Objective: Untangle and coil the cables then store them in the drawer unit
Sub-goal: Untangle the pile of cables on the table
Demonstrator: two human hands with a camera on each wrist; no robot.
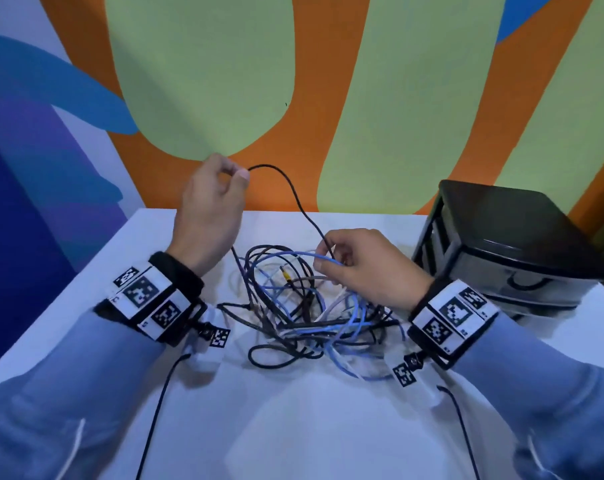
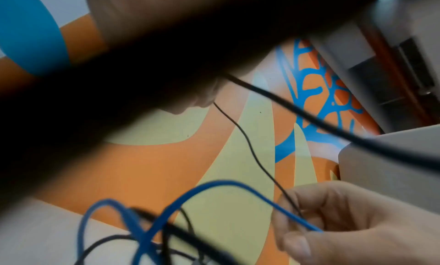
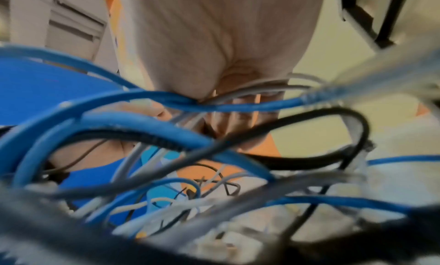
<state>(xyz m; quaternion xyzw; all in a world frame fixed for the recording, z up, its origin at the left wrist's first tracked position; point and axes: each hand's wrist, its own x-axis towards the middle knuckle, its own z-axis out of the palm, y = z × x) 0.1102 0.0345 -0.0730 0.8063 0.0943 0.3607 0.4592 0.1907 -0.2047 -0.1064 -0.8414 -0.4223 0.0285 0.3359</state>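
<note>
While the left hand (image 1: 208, 206) is hovering up above the back left part of the white table (image 1: 328, 410), its thumb and forefinger are pinching a thin black cable (image 1: 295, 199) pretty much at the tip, and the rest of its fingers are curling in loosely. That cable is arcing up and over, then dropping down to the right toward the other hand. A second black strand is running down from under the left palm into the pile; can't tell if it's the same cable.

In the middle of the table the tangle of cables (image 1: 311, 313) is just sitting there, black, blue and whitish-grey ones all looped through each other, plus a little yellow connector (image 1: 286, 273) poking out near the top of the mess.

The right hand (image 1: 366, 268) is hanging right over the pile's far right edge, fingers curling in and pinching a blue cable (image 1: 328, 259) that's lifting off the heap, with the black cable passing down between those same fingers.

Over on the far right the black drawer unit (image 1: 511, 244) is standing on the table near the wall, drawers looking closed.
</note>
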